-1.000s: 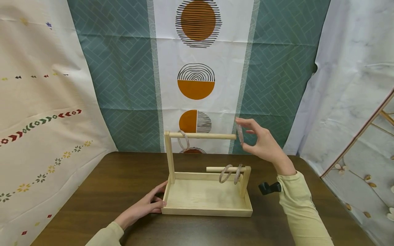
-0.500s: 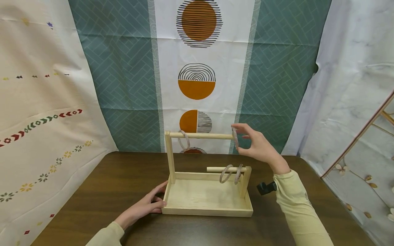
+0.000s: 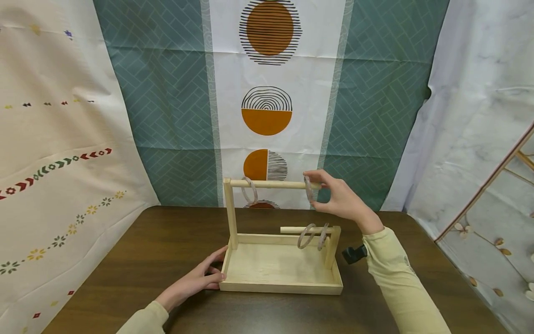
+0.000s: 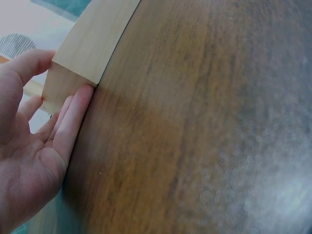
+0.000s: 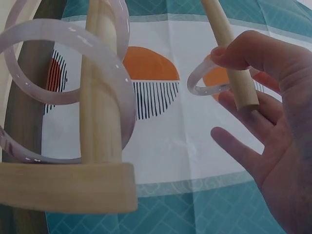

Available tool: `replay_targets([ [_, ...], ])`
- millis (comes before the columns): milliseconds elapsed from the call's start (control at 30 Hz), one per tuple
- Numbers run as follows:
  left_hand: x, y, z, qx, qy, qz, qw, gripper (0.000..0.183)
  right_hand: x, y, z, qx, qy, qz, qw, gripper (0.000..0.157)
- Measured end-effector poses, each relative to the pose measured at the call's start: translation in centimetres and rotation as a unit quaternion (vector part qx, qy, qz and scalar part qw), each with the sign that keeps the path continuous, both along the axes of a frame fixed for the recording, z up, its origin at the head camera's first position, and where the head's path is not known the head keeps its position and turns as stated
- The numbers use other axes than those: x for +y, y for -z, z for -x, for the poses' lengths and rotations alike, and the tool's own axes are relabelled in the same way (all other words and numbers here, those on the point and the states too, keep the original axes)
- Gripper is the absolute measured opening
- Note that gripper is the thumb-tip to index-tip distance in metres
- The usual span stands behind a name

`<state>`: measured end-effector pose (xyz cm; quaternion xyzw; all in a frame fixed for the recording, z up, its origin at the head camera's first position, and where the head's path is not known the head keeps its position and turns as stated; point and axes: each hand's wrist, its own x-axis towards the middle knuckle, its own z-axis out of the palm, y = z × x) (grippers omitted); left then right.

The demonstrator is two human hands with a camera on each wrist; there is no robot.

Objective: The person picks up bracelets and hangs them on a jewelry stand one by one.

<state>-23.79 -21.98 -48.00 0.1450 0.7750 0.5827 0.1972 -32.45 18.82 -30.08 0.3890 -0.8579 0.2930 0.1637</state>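
A pale wooden bangle stand has a tray base, a high bar and a lower bar. My right hand pinches a translucent, pale pinkish bangle between thumb and fingers. The bangle encircles the high bar near its free right end, seen closer in the right wrist view as a glossy bangle. Another bangle hangs toward that bar's left post. My left hand lies against the tray's left end, its extended fingers touching the wood in the left wrist view.
Two more bangles, a left one and a right one, hang on the lower bar. A dark wooden table carries the stand. Behind it hangs a patterned cloth, with more cloth at both sides.
My right hand has moved left, bringing the bangle from beyond the high bar's free end onto the bar. The left hand and the stand stay in place.
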Motion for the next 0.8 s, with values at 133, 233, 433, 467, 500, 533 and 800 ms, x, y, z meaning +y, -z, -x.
replay_targets([
  [133,0.0,0.0,0.0,0.0,0.003,-0.002,1.0,0.081,-0.4,-0.3,0.1,0.006,-0.01,-0.006,1.0,0.07],
  [233,0.0,0.0,0.0,-0.002,0.007,-0.005,1.0,0.081,-0.6,-0.5,0.2,0.008,-0.017,-0.015,1.0,0.07],
  [433,0.0,0.0,0.0,0.001,0.009,-0.011,0.9999,0.08,-1.3,-0.8,0.5,0.003,-0.023,-0.029,0.999,0.071],
  [467,0.0,-0.1,0.0,0.002,0.008,-0.011,0.9999,0.08,-1.4,-0.9,0.5,0.002,-0.025,-0.029,0.999,0.072],
  [500,0.0,-0.1,0.0,0.002,0.008,-0.011,0.9999,0.08,-1.5,-0.9,0.5,0.004,-0.026,-0.03,0.999,0.072],
  [533,0.0,-0.1,0.0,0.003,0.007,-0.01,0.9999,0.08,-1.6,-1.0,0.6,0.007,-0.026,-0.031,0.999,0.072],
  [800,0.0,-0.3,0.1,0.007,0.005,-0.003,1.0,0.08,-2.6,-1.4,0.6,0.032,-0.032,-0.05,0.998,0.071],
])
